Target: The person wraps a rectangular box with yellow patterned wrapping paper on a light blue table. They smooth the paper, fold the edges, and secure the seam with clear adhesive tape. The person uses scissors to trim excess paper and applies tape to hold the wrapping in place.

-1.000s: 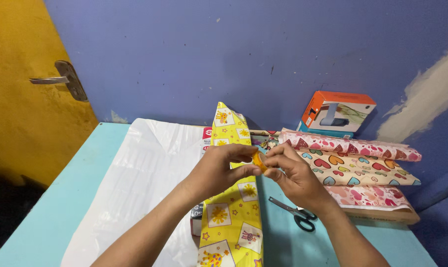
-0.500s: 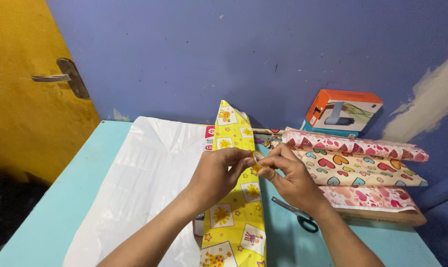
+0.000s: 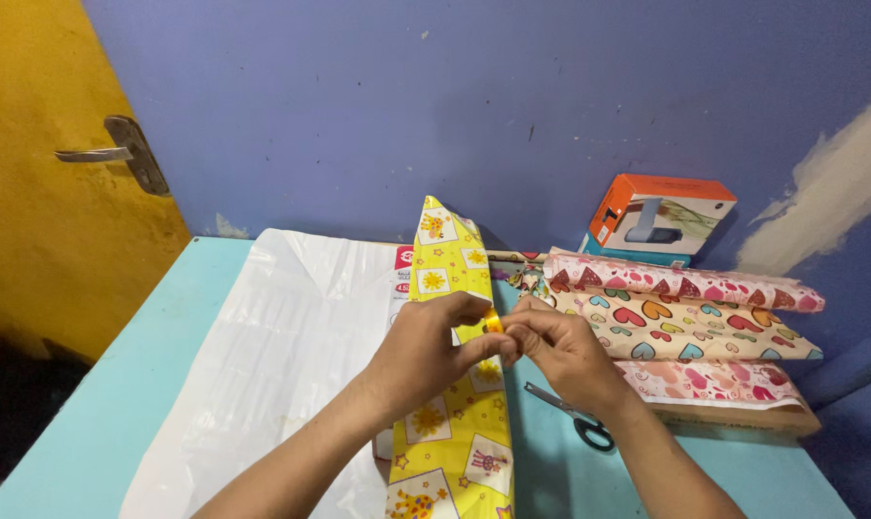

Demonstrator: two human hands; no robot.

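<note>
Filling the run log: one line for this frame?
left hand: pinching tape roll | right hand: on tape roll | below: yellow wrapped box | scissors: idle

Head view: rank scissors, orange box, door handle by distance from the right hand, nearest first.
From the right hand:
1. Scissors: just below the hand on the turquoise table, on its right.
2. Orange box: farther back right, leaning against the blue wall.
3. Door handle: far upper left, on the yellow door.
</note>
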